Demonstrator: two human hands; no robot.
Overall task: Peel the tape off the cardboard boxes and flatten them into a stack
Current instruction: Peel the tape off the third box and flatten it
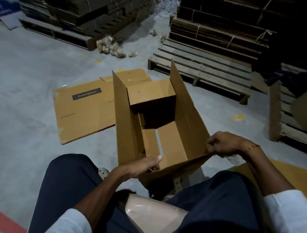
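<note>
Open box [166,117]: upright on floor [28,75] between the knees, flaps raised.
Left hand [140,166]: fingers straight, pressing the near wall.
Right hand [225,144]: pinching the near-right corner (firmly).
Flattened box [84,111]: on floor, left of the open box.

- wood pallet [202,69] on grey floor [28,72], far right
- crumpled tape wads [111,47] by left pallet [56,32]
- red floor line [2,217] btm left
- yellow mark [239,117] right

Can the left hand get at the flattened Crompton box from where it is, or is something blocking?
Probably not directly: the left hand rests at the open box's near edge, and that box's raised left wall stands between it and the flattened Crompton box.
</note>
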